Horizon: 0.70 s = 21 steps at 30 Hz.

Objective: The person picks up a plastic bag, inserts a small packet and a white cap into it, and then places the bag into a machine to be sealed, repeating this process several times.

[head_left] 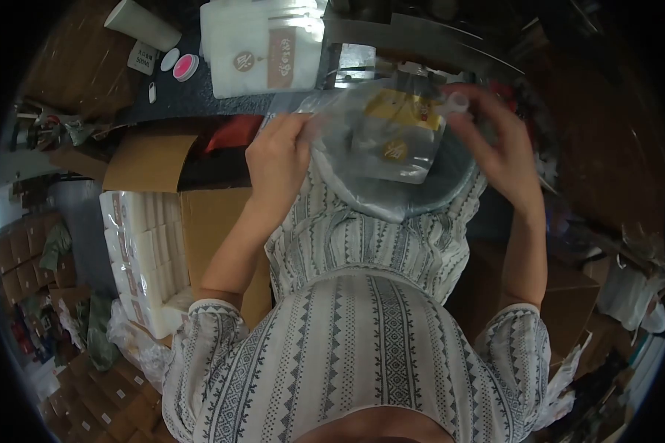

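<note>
A clear spout pouch (399, 136) with a yellow printed band hangs tilted in front of me, its white spout (458, 102) at the upper right corner. My right hand (501, 140) has its thumb and fingers closed round that spout corner. A large clear plastic bag (377, 199) lies in my lap beneath the pouch. My left hand (279, 159) is closed in a pinch at the bag's left edge; its fingertips are slightly blurred.
On the dark table lie a stack of pouches (262, 55), a pink ink pad (185, 68), a "500ML" block (142, 57) and a white cup-like cylinder (142, 26). An open cardboard box (225, 236) and packed white pouches (144, 255) stand at my left. Brown cartons (103, 391) cover the floor.
</note>
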### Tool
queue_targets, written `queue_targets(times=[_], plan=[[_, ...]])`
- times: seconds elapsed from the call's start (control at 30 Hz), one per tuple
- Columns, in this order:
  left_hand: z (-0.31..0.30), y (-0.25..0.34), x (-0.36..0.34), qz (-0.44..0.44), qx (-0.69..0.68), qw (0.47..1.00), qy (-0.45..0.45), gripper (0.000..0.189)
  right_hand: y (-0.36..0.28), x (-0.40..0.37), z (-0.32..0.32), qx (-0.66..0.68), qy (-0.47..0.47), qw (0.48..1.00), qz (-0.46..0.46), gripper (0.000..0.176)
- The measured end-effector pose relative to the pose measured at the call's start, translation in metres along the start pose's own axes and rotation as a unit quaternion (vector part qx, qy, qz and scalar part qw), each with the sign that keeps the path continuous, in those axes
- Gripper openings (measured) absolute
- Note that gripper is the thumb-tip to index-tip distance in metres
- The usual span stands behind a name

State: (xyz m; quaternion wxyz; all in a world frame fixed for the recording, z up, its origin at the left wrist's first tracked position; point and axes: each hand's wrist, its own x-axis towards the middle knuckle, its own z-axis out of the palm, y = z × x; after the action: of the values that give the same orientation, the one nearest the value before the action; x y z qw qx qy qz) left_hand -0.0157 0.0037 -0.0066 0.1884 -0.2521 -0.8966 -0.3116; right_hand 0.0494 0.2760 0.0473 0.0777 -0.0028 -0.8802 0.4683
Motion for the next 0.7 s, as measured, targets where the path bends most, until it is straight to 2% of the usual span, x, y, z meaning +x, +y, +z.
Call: queue_targets(times=[0.03, 0.07, 0.13, 0.17, 0.23, 0.27, 0.3, 0.33, 0.37, 0.4, 0.43, 0.47, 0.5, 0.53, 0.57, 0.6, 0.63, 0.67, 0.7], plan=[[0.0, 0.006, 0.002, 0.002, 0.0, 1.0, 0.002, 0.007, -0.008, 0.003, 0.008, 0.017, -0.025, 0.998, -0.056, 0.025], [-0.001, 0.01, 0.004, 0.011, -0.011, 1.0, 0.004, 0.007, -0.01, 0.006, 0.012, 0.017, -0.024, 0.998, -0.058, 0.025], [-0.003, 0.016, 0.006, 0.019, -0.019, 1.0, 0.005, 0.007, -0.008, 0.01, 0.022, -0.135, -0.009, 0.973, -0.186, 0.024], [-0.003, 0.018, 0.006, 0.039, -0.041, 0.998, -0.031, 0.007, -0.008, 0.009, 0.025, -0.134, -0.009, 0.973, -0.187, 0.024], [0.001, 0.02, 0.006, 0.058, -0.064, 0.994, -0.066, 0.007, -0.006, 0.006, 0.029, -0.036, -0.083, 0.99, -0.112, 0.023], [0.007, 0.02, 0.005, 0.061, -0.105, 0.986, -0.112, 0.007, -0.003, 0.005, 0.031, -0.036, -0.084, 0.99, -0.112, 0.023], [0.014, 0.021, 0.005, 0.064, -0.145, 0.975, -0.157, 0.009, 0.0, 0.004, 0.032, 0.07, -0.084, 0.992, -0.055, 0.024], [0.021, 0.023, 0.006, 0.065, -0.146, 0.975, -0.156, 0.009, 0.004, 0.004, 0.032, 0.175, -0.082, 0.981, 0.002, 0.026], [0.03, 0.026, 0.008, -0.043, -0.239, 0.945, -0.22, 0.01, 0.011, 0.003, 0.033, 0.173, -0.082, 0.981, 0.0, 0.026], [0.04, 0.027, 0.011, -0.148, -0.327, 0.891, -0.279, 0.012, 0.018, 0.003, 0.033, 0.123, -0.013, 0.992, -0.001, 0.027], [0.052, 0.021, 0.019, -0.147, -0.327, 0.891, -0.278, 0.012, 0.024, 0.002, 0.031, 0.073, 0.056, 0.996, -0.001, 0.029], [0.066, 0.012, 0.031, -0.186, -0.346, 0.858, -0.33, 0.014, 0.028, 0.0, 0.023, 0.072, 0.056, 0.996, -0.002, 0.029], [0.076, 0.007, 0.039, -0.224, -0.363, 0.82, -0.381, 0.017, 0.033, -0.004, 0.014, -0.025, 0.066, 0.997, -0.022, 0.034], [0.082, 0.01, 0.046, -0.224, -0.363, 0.82, -0.382, 0.017, 0.037, -0.007, 0.005, -0.122, 0.075, 0.989, -0.042, 0.038], [0.086, 0.014, 0.051, -0.301, -0.44, 0.772, -0.346, 0.021, 0.035, -0.01, -0.002, -0.122, 0.074, 0.989, -0.041, 0.038], [0.088, 0.017, 0.054, -0.374, -0.509, 0.712, -0.306, 0.024, 0.032, -0.013, -0.01, -0.165, 0.066, 0.983, 0.052, 0.04], [0.088, 0.019, 0.054, -0.375, -0.51, 0.711, -0.307, 0.024, 0.033, -0.015, -0.018, -0.208, 0.058, 0.966, 0.144, 0.042], [0.087, 0.022, 0.054, -0.369, -0.49, 0.729, -0.305, 0.027, 0.057, -0.012, -0.028, -0.208, 0.058, 0.966, 0.144, 0.042], [0.085, 0.023, 0.051, -0.364, -0.468, 0.745, -0.305, 0.03, 0.095, -0.006, -0.039, -0.347, 0.096, 0.917, 0.17, 0.041]])
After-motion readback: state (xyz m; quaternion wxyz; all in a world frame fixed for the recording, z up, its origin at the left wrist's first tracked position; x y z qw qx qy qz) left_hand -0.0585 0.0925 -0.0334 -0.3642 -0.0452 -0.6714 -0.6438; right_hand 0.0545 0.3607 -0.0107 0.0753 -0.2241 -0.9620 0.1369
